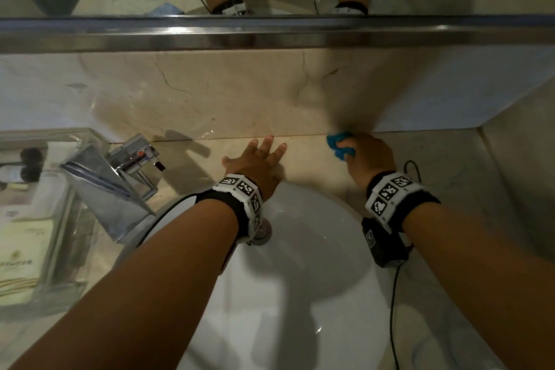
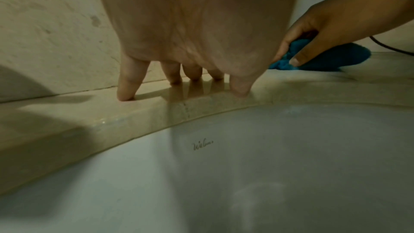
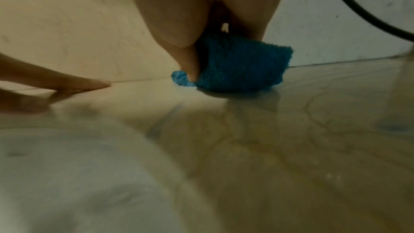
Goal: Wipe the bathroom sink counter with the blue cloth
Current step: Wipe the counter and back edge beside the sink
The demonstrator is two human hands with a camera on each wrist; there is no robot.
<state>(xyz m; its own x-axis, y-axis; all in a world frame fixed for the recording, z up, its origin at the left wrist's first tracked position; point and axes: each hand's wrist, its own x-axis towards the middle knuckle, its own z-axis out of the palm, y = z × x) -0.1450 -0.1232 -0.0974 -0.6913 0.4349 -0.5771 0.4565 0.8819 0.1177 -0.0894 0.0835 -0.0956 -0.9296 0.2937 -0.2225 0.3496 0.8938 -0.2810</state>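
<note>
My right hand grips a bunched blue cloth and presses it onto the beige marble counter at the back, close to the wall. In the right wrist view the blue cloth touches the counter under my thumb. My left hand lies flat with spread straight fingers on the counter behind the white sink bowl. From the left wrist, the fingertips press the counter rim, with the cloth and right hand to their right.
A chrome faucet stands left of the bowl. A clear box with packets sits at far left. A metal ledge and mirror run above the marble backsplash. A black cable trails from my right wrist.
</note>
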